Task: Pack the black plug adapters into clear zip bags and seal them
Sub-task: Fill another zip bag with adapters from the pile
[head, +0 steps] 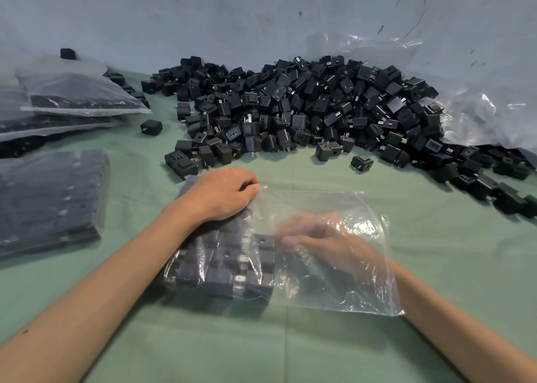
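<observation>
Cloth (290,347), left hand (223,193) atop bag (334,295), right hand (319,240) inside

The zip bag (334,266) you work in is thin clear plastic, glossy and creased, and the adapters (220,263) inside it, like the heap (305,112) beyond, are matt black moulded plastic with small dull silvery metal prongs (240,279). The table cover (319,350) under it looks like smooth matt green cloth, while the filled bags (49,196) at your left and the crumpled sheet (482,115) at your right are the same shiny clear film.
</observation>
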The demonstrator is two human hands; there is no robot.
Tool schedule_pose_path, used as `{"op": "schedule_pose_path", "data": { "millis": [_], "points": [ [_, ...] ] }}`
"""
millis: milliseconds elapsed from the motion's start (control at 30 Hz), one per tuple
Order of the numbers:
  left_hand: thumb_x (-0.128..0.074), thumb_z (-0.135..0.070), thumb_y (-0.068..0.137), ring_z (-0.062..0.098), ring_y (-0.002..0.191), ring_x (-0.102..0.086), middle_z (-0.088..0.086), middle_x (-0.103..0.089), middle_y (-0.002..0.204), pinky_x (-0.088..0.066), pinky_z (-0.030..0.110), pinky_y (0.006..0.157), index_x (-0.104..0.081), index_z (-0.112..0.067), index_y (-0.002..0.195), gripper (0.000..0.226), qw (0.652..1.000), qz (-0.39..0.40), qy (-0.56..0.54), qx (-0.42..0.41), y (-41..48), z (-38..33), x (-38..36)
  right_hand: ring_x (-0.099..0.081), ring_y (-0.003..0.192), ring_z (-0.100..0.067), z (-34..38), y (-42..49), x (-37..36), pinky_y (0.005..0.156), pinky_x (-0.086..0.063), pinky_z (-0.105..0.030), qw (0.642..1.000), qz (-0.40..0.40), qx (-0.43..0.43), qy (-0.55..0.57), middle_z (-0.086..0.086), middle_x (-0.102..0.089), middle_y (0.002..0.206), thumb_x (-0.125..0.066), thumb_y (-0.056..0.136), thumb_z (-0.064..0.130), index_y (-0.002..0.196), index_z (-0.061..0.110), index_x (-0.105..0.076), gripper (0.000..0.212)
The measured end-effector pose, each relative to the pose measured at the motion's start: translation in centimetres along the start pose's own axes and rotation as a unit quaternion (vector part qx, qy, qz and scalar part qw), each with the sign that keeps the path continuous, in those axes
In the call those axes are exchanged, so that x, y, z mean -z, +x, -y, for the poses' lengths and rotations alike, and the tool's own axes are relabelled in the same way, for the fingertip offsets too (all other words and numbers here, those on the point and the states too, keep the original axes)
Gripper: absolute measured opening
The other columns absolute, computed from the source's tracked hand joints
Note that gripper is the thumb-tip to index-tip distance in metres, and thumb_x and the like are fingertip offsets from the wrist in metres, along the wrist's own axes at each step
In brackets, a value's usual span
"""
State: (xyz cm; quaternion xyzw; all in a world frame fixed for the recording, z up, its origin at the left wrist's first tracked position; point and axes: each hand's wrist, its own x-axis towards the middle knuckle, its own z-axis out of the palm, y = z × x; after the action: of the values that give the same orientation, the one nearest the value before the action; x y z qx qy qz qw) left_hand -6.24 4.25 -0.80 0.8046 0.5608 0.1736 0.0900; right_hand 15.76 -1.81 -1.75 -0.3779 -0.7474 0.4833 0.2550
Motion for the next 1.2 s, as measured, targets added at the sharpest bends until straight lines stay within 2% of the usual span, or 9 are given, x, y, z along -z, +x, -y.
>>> {"op": "schedule_pose_path", "data": {
  "millis": [133, 267, 433, 600, 733, 800, 900, 1067, 1200],
  "points": [
    [-0.042, -0.039, 0.097, 0.008, 0.088, -0.050, -0.010, -0.063, 0.102, -0.034, 0.029, 0.075, -0.064, -0.027, 0.103, 0.025, 1.000, 0.001, 0.000, -0.001, 0.0, -0.1, 0.1, -0.062, 0.084, -0.008, -0.2, 0.0, 0.3, 0.080, -0.046, -0.022, 0.999, 0.041, -0.008, 0.013, 0.000, -0.066, 0.095, -0.051, 0.093, -0.003, 0.110, 0.007, -0.066, 0.025],
    [-0.042, -0.038, 0.098, 0.008, 0.088, -0.049, -0.010, -0.063, 0.103, -0.033, 0.028, 0.075, -0.064, -0.026, 0.104, 0.026, 1.000, 0.002, 0.001, -0.001, 0.0, -0.1, 0.1, -0.065, 0.104, -0.022, -0.3, -0.9, 1.4, 0.090, -0.052, -0.031, 0.984, 0.112, -0.042, 0.135, -0.016, -0.066, 0.113, -0.050, 0.093, -0.001, 0.121, 0.004, -0.060, 0.030],
    [-0.042, -0.037, 0.098, 0.009, 0.090, -0.050, -0.009, -0.065, 0.106, -0.036, 0.029, 0.077, -0.064, -0.026, 0.105, 0.026, 1.000, 0.002, -0.004, -0.003, 0.0, 0.0, 0.1, -0.064, 0.106, -0.004, 0.2, -2.5, 6.6, 0.084, -0.049, -0.014, 0.975, 0.201, -0.096, 0.021, 0.011, -0.068, 0.118, -0.055, 0.094, 0.008, 0.123, 0.021, -0.063, 0.033],
    [-0.042, -0.037, 0.098, 0.013, 0.093, -0.054, -0.007, -0.066, 0.107, -0.041, 0.032, 0.080, -0.064, -0.027, 0.105, 0.026, 1.000, 0.004, -0.003, -0.003, -0.1, -0.1, 0.1, -0.066, 0.069, -0.006, 0.1, -2.7, 13.6, 0.058, -0.047, -0.010, 0.982, 0.003, -0.148, -0.114, 0.007, -0.073, 0.077, -0.062, 0.090, 0.006, 0.081, 0.028, -0.078, 0.029],
    [-0.041, -0.038, 0.098, 0.016, 0.098, -0.056, -0.007, -0.065, 0.108, -0.041, 0.033, 0.081, -0.064, -0.027, 0.107, 0.027, 1.000, 0.007, 0.002, 0.001, -0.1, -0.2, 0.2, -0.061, 0.106, -0.021, -2.9, 1.3, 15.3, 0.085, -0.047, -0.023, 0.908, -0.236, -0.122, -0.323, -0.005, -0.063, 0.122, -0.061, 0.089, 0.003, 0.114, 0.020, -0.066, 0.031],
    [-0.041, -0.038, 0.098, 0.014, 0.098, -0.055, -0.007, -0.065, 0.109, -0.039, 0.032, 0.079, -0.063, -0.027, 0.108, 0.027, 1.000, 0.008, 0.001, 0.003, -0.1, -0.1, 0.1, -0.035, 0.136, -0.028, -4.3, 3.4, 15.1, 0.109, -0.031, -0.035, 0.882, -0.208, -0.143, -0.399, -0.010, -0.035, 0.150, -0.056, 0.090, 0.001, 0.139, 0.019, -0.048, 0.052],
    [-0.041, -0.038, 0.098, 0.013, 0.097, -0.054, -0.007, -0.065, 0.109, -0.038, 0.031, 0.078, -0.064, -0.027, 0.108, 0.027, 1.000, 0.007, 0.000, 0.004, -0.1, -0.1, 0.2, -0.007, 0.147, -0.029, -5.8, 5.8, 15.2, 0.117, -0.007, -0.037, 0.864, -0.122, -0.189, -0.451, -0.008, -0.009, 0.161, -0.045, 0.097, 0.009, 0.148, 0.025, -0.033, 0.055],
    [-0.041, -0.038, 0.098, 0.013, 0.096, -0.054, -0.007, -0.065, 0.109, -0.038, 0.031, 0.078, -0.064, -0.026, 0.108, 0.027, 1.000, 0.008, -0.003, 0.001, -0.1, -0.2, 0.3, -0.045, 0.123, -0.028, -6.5, 5.8, 15.6, 0.104, -0.028, -0.036, 0.860, -0.191, -0.135, -0.454, -0.011, -0.054, 0.129, -0.054, 0.094, 0.014, 0.117, 0.017, -0.067, 0.027],
    [-0.041, -0.038, 0.098, 0.013, 0.097, -0.055, -0.007, -0.065, 0.109, -0.040, 0.032, 0.080, -0.064, -0.027, 0.108, 0.027, 1.000, 0.010, -0.004, 0.002, -0.1, -0.2, 0.3, -0.054, 0.101, -0.025, -5.4, 2.9, 15.4, 0.076, -0.031, -0.024, 0.878, -0.189, -0.122, -0.423, -0.003, -0.054, 0.093, -0.066, 0.089, 0.019, 0.104, 0.016, -0.070, 0.016]
  ]
}}
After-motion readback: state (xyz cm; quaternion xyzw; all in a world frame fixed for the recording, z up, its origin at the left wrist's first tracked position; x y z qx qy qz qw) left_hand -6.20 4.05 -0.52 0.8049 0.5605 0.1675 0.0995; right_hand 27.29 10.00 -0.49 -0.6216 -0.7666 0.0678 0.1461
